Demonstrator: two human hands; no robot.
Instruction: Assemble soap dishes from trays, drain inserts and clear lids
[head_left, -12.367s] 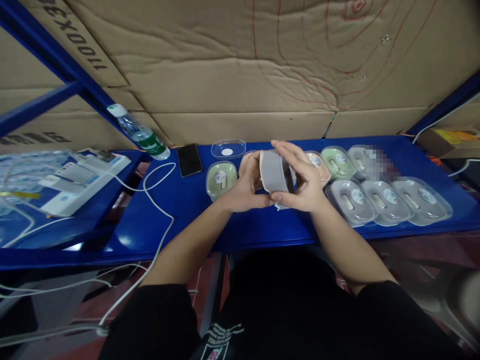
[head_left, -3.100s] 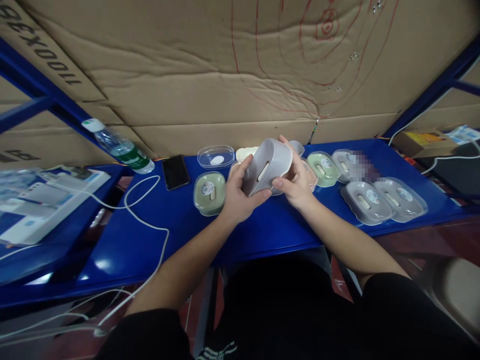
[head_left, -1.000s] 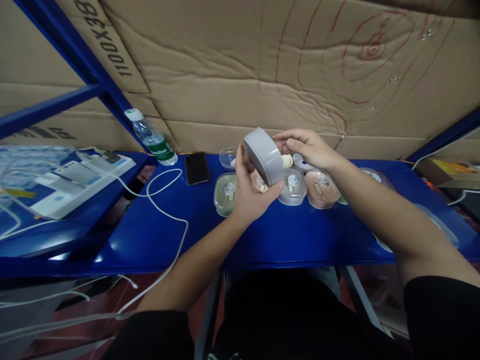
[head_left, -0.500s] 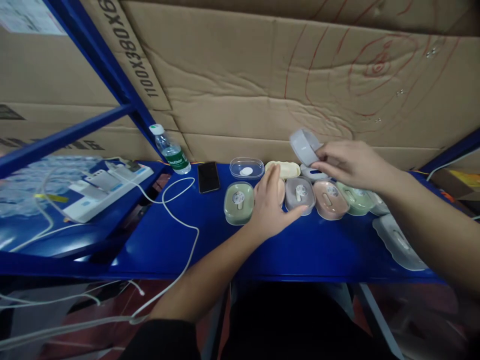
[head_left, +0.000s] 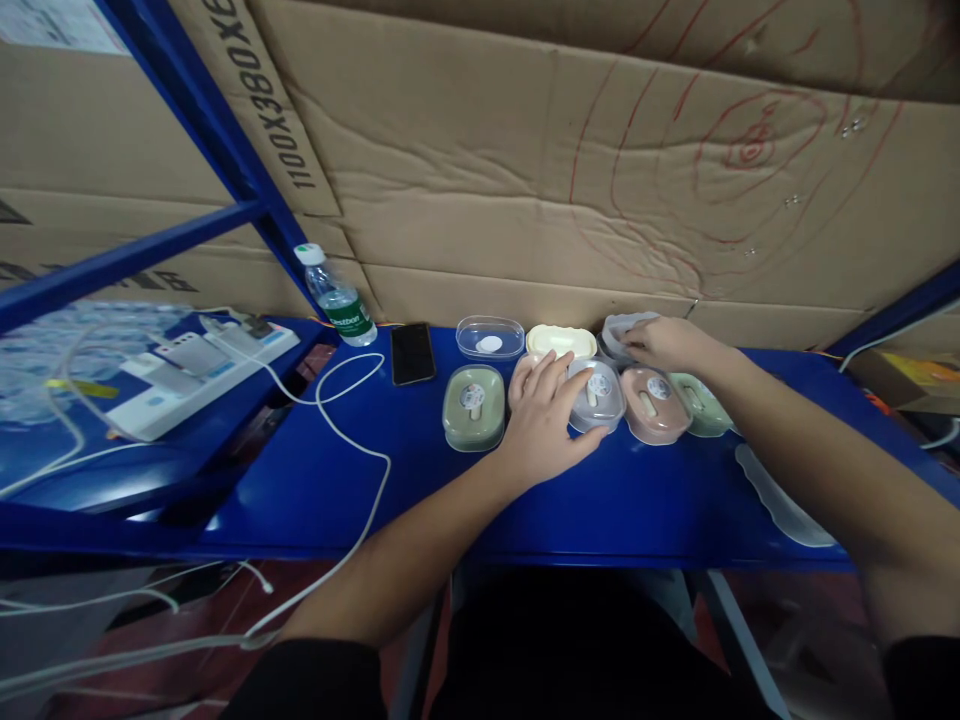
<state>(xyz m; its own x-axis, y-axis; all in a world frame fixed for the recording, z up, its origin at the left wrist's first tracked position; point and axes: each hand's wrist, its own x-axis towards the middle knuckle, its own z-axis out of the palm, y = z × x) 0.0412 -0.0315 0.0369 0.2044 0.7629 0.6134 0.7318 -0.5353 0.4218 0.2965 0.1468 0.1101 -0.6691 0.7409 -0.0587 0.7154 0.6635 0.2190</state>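
At the back of the row, my right hand (head_left: 656, 345) grips a greyish oval plastic box (head_left: 619, 327) by its right side. The box is down at shelf level; its underside is hidden. My left hand (head_left: 541, 420) lies with fingers spread over a pink lidded box (head_left: 519, 378), mostly covering it. Right of that hand sits a grey lidded box (head_left: 598, 398), then another pink box (head_left: 655, 405) and a green box (head_left: 697, 405). Another green box (head_left: 474, 405) stands to its left. Behind are a clear oval cover (head_left: 491, 338) and a cream tray (head_left: 560, 341).
A phone (head_left: 413, 354) and a water bottle (head_left: 341, 305) stand to the left, beside a white cable (head_left: 390, 470). A power strip (head_left: 202, 380) is farther left. At right lies a wavy-edged translucent piece (head_left: 784, 505). Cardboard (head_left: 450, 180) walls the back of the blue shelf (head_left: 600, 510).
My right hand has lowered the grey oval box from mid-air to the back of the row. My left hand stays over the pink box, its fingers now lower.
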